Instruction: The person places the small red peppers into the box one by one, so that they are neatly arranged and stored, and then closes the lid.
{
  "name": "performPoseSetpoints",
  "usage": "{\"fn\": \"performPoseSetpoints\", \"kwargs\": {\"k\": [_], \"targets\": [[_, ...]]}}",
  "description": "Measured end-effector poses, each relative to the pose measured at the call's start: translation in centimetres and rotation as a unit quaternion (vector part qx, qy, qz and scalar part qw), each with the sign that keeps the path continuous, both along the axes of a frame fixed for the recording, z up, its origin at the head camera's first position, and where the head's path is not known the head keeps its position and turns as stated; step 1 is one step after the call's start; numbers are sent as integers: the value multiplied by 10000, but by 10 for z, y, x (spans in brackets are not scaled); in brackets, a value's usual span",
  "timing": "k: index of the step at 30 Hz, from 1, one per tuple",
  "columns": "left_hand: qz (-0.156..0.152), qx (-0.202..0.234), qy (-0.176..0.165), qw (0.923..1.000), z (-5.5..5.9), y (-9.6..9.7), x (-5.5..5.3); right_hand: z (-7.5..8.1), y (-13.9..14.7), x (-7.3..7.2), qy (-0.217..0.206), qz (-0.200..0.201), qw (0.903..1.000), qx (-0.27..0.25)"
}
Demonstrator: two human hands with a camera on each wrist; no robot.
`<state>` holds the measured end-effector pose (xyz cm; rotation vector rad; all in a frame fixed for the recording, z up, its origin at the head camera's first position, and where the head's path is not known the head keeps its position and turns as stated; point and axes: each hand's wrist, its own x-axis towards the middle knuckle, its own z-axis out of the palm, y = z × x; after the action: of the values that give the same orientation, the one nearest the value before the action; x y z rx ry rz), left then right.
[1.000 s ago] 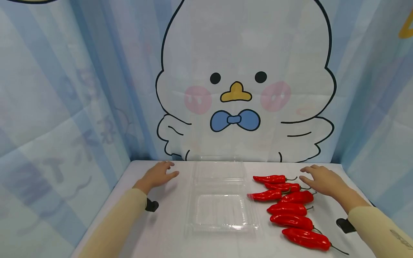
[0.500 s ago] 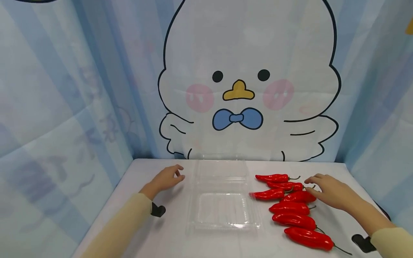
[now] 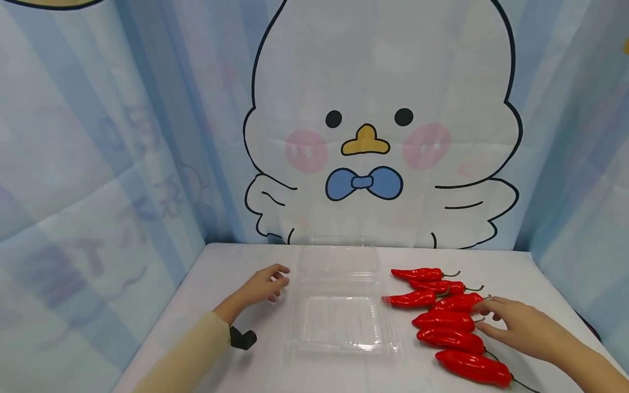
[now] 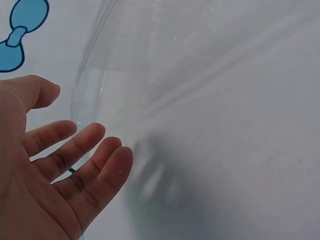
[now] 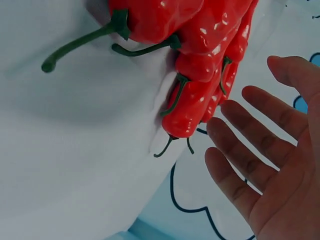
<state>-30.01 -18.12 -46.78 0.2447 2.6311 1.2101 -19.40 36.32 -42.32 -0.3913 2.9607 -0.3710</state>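
Several red chili peppers point(image 3: 451, 340) with green stems lie in a loose column on the right of the white table. Over their stem ends hovers my right hand point(image 3: 526, 330), its fingers relaxed and nothing held. In the right wrist view the peppers point(image 5: 185, 110) appear beside the spread fingers point(image 5: 250, 160). A clear plastic clamshell box point(image 3: 339, 322) stands unfolded in the middle, lid toward the back. Just left of it my left hand point(image 3: 265, 285) hangs in the air with loosely bent fingers, holding nothing. The box's edge point(image 4: 90, 65) shows past those fingers in the left wrist view.
The white table point(image 3: 236, 365) ends at a curtain point(image 3: 363, 218) printed with a cartoon bird, which also closes off both sides. A small dark wrist piece point(image 3: 243, 338) sits by the left sleeve point(image 3: 187, 355).
My right hand has come nearer and lower along the peppers' stem ends. The left hand has shifted right, toward the clear box. Peppers and box lie as before; the view has shifted slightly.
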Motion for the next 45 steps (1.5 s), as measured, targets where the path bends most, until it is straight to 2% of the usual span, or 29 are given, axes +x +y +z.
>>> {"fn": "performPoseSetpoints", "kwargs": {"k": [5,10,14,18,22,31,40,45], "targets": [[-76,236,-41,9997,-2,4,10,-3,-6,13,-262,-147,9995,-72],[-136,477,-11,9988,-7,7,16,-10,-12,22,-526,-377,9978,-172],[-145,841,-204,9961,-7,8,24,-18,-16,26,-792,-626,9943,-350],[-59,1245,-521,9908,-4,7,35,-25,-20,28,-1005,-642,9914,-537],[-118,1568,-775,9845,-4,7,42,-31,-22,31,-1064,-634,9904,-621],[-30,1807,-858,9798,-7,8,52,-40,-24,36,-1199,-748,9876,-689],[-189,2454,-1238,9613,-11,7,52,-46,-22,35,-1216,-485,9881,-803],[-289,2687,-1426,9522,-10,8,52,-48,-26,34,-1264,-521,9875,-787]]}}
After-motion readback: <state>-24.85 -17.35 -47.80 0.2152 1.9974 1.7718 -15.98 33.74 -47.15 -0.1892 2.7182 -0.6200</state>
